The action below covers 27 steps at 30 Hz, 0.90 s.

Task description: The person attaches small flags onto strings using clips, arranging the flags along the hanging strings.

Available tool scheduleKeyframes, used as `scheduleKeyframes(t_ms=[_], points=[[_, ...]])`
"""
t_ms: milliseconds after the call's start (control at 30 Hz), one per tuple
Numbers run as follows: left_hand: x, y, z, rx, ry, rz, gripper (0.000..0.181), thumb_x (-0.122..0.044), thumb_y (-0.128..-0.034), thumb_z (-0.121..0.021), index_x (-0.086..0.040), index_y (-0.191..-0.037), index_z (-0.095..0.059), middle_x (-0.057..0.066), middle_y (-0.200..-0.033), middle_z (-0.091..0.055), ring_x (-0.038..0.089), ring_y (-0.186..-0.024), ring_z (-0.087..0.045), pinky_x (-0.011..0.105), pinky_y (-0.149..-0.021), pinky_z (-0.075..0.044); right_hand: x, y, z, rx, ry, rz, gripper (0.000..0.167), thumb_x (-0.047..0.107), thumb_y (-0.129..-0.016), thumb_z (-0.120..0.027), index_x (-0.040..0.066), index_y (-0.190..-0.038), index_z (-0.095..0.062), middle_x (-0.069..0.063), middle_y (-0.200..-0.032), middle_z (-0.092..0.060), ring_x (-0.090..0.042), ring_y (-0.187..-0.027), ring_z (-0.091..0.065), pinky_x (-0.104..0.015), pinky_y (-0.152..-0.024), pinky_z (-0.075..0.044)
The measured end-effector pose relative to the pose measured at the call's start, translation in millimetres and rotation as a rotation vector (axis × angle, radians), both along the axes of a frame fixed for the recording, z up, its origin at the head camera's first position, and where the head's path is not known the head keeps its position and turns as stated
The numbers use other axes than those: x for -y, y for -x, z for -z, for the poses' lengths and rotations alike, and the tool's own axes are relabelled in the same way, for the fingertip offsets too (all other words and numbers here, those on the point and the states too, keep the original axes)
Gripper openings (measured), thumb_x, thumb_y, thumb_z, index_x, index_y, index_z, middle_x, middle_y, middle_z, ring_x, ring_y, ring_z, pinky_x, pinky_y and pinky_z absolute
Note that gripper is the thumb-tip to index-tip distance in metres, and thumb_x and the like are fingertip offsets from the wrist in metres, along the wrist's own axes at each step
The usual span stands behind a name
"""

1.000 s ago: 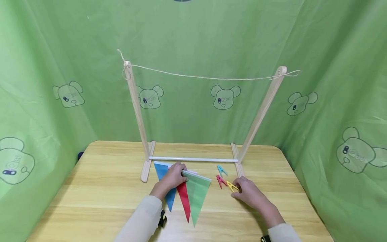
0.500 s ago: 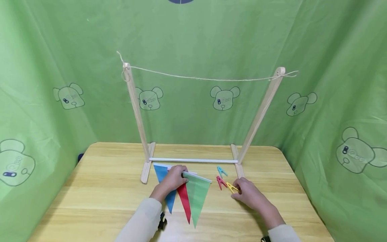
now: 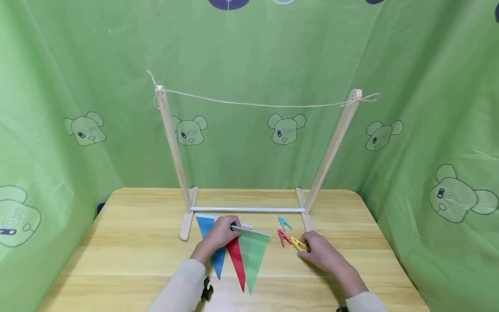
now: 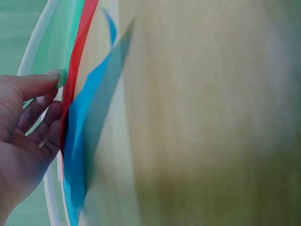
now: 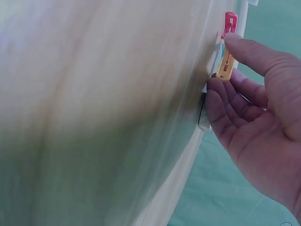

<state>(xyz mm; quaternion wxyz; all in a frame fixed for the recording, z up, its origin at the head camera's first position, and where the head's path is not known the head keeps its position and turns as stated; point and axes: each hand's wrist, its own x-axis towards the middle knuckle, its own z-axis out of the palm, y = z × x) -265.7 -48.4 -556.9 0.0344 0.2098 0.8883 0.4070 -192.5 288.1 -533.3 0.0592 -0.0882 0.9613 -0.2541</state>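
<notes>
Pennants [image 3: 236, 258] triangular, thin, overlapping; yellow clip [image 5: 225, 72] slotted, A-shaped.

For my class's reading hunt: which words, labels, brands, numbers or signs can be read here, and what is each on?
"Q": large left bear print and large right bear print, on the green curtain; remaining letters too faint to read.
Four smaller bear prints: lettering too small and blurred to read.
Blue flag, red flag, green flag, yellow clip, red clip, blue clip: no text visible.

Left hand [image 3: 222, 232] and right hand [image 3: 321, 251] pinched, well apart over the worktop [image 3: 117, 251].
Fingers [image 5: 220, 110] curled towards thumbs [image 5: 251, 52], both arms [image 3: 179, 281] stretched forward, the right nearer the right edge.
</notes>
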Motion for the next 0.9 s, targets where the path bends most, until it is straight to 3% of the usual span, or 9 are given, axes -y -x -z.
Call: scheduleKeyframes(t_ms=[333,467,700,900], points=[[4.1,0.8,-1.0,-0.045,-0.024,0.012,0.007,-0.010,-0.0877,-0.082,-0.013,-0.093,-0.079,0.000,-0.095,-0.075,0.009,-0.081,-0.060,0.026,-0.071,-0.052,-2.9,-0.6,-2.0,-0.018,0.001,-0.012,0.026,0.012,-0.085,-0.084,0.007,-0.099,-0.063,0.000,-0.083,-0.054,-0.014,-0.074,-0.048,-0.024,-0.061,-0.041],[4.2,-0.8,-1.7,-0.043,-0.059,0.009,0.005,-0.011,-0.0882,-0.082,-0.014,-0.092,-0.079,-0.002,-0.093,-0.074,0.008,-0.081,-0.060,0.025,-0.073,-0.052,-3.8,-0.4,-2.9,-0.027,0.006,-0.009,0.026,0.013,-0.084,-0.085,0.007,-0.099,-0.064,0.000,-0.084,-0.055,-0.014,-0.074,-0.049,-0.024,-0.061,-0.041],[4.9,-3.6,2.1,0.003,-0.137,-0.017,0.004,-0.011,-0.0902,-0.079,-0.013,-0.090,-0.077,-0.004,-0.078,-0.067,0.008,-0.069,-0.053,0.023,-0.063,-0.048,-4.6,-1.7,-2.9,-0.047,0.010,-0.005,0.025,0.013,-0.084,-0.085,0.009,-0.098,-0.065,0.002,-0.081,-0.055,-0.012,-0.072,-0.048,-0.023,-0.059,-0.041],[5.9,-5.3,3.5,0.021,-0.219,-0.032,0.004,-0.011,-0.0907,-0.079,-0.013,-0.094,-0.077,-0.002,-0.080,-0.068,0.007,-0.070,-0.053,0.023,-0.064,-0.048,-4.3,-0.2,-8.2,-0.043,0.034,0.004,0.025,0.010,-0.085,-0.083,0.008,-0.102,-0.065,0.000,-0.084,-0.057,-0.014,-0.075,-0.050,-0.023,-0.061,-0.044]])
